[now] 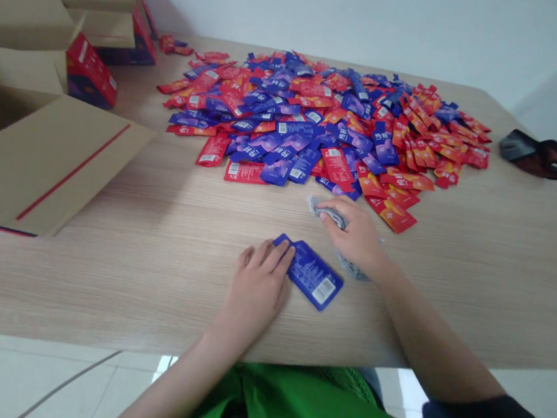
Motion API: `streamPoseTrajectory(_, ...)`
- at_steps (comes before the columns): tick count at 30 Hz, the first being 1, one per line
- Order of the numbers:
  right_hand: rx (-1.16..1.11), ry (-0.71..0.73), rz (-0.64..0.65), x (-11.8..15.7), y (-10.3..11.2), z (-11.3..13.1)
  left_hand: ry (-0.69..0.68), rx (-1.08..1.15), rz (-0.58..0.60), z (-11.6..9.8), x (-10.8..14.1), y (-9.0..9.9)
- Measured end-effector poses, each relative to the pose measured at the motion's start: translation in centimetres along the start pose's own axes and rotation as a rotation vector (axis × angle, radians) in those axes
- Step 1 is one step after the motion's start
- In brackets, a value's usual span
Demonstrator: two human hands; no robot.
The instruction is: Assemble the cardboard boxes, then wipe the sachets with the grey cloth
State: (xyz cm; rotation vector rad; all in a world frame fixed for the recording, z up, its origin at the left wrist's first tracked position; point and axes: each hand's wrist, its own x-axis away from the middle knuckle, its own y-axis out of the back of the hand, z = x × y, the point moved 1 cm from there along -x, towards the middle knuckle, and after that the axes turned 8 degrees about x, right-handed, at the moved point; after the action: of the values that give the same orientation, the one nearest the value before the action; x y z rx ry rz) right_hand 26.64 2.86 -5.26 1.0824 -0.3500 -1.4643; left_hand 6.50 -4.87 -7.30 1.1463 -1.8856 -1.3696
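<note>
Head view, looking down over the tabletop [147, 301]: the left hand [255, 285] lies flat, fingers [280, 257] spread and resting on the near end of a blue sachet [310, 273]. Nothing is pinched there; the hand is open and only pressing the packet down against the wood. The sachet lies flat and slanted, label side up, with its white barcode patch at the far-right end clear of the fingers.

The right hand [356, 234] sits just beyond it, curled around a crumpled grey cloth [326, 211], which pokes out past the knuckles and again under the wrist. So that hand is closed on the cloth.

Further back, well apart from both hands, spreads a big heap of red and blue sachets [329, 121]. Open cardboard boxes [38, 155] stand on the left, and a dark object [533, 154] lies at the far right edge.

On handling, my read is this: the sachet looks light, thin and glossy, a flexible foil pouch that will bend but not break. Lying flat, it is likely slippery and hard to lift straight up. The best hold looks to be a pinch at a sealed end or long edge, sliding it to raise a corner first.
</note>
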Motion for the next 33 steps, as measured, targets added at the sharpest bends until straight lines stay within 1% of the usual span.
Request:
streamPoseTrajectory(2, 0.014, -0.036, -0.02, 0.0, 0.6, -0.1, 0.143, -0.073, -0.088, -0.8, 0.1, -0.1)
streamPoseTrajectory(3, 0.017, -0.054, -0.026, 0.0, 0.9, -0.2, 0.191, -0.1, -0.11, -1.0, 0.2, 0.0)
streamPoseTrajectory(5, 0.011, -0.079, -0.026, 0.0, 1.2, -0.4, 0.242, -0.135, -0.113, -1.3, 0.1, 0.0)
streamPoseTrajectory(10, 0.017, -0.087, 0.01, 0.2, 0.8, -0.9, 0.244, -0.126, -0.106, -1.3, 0.6, 0.0)
streamPoseTrajectory(14, 0.001, -0.092, 0.082, 0.4, -0.1, -1.3, 0.207, -0.069, -0.107, -0.9, 1.8, 0.1)
streamPoseTrajectory(16, 0.002, -0.098, 0.09, 0.4, -0.3, -1.4, 0.183, -0.034, -0.107, -0.8, 2.3, 0.1)
streamPoseTrajectory(18, 0.009, -0.096, 0.041, 0.4, -0.2, -1.1, 0.171, -0.006, -0.119, -0.8, 2.4, -0.1)
streamPoseTrajectory(20, 0.006, -0.092, -0.053, 0.2, 0.3, -0.1, 0.167, 0.009, -0.142, -0.8, 2.4, -0.2)
streamPoseTrajectory(22, -0.011, -0.086, -0.177, 0.1, 0.7, 1.5, 0.169, 0.009, -0.164, -1.0, 2.3, -0.4)
streamPoseTrajectory(24, -0.04, -0.068, -0.279, 0.3, 0.5, 3.4, 0.172, -0.003, -0.167, -1.1, 2.2, -0.4)
streamPoseTrajectory(25, -0.057, -0.054, -0.303, 0.5, 0.0, 4.3, 0.174, -0.011, -0.161, -1.2, 2.1, -0.4)
streamPoseTrajectory(26, -0.075, -0.038, -0.299, 0.8, -0.6, 5.2, 0.176, -0.017, -0.154, -1.3, 2.1, -0.5)
streamPoseTrajectory(27, -0.086, -0.02, -0.26, 1.2, -1.4, 5.9, 0.175, -0.022, -0.149, -1.3, 2.1, -0.5)
streamPoseTrajectory(29, -0.038, 0.03, -0.1, 2.2, -3.4, 6.9, 0.176, -0.029, -0.15, -1.4, 2.1, -0.6)
streamPoseTrajectory(31, 0.107, 0.084, 0.084, 3.1, -5.1, 7.3, 0.175, -0.03, -0.166, -1.4, 2.3, -0.8)
streamPoseTrajectory(33, 0.25, 0.13, 0.198, 3.6, -5.9, 7.1, 0.159, -0.023, -0.177, -1.4, 2.6, -0.9)
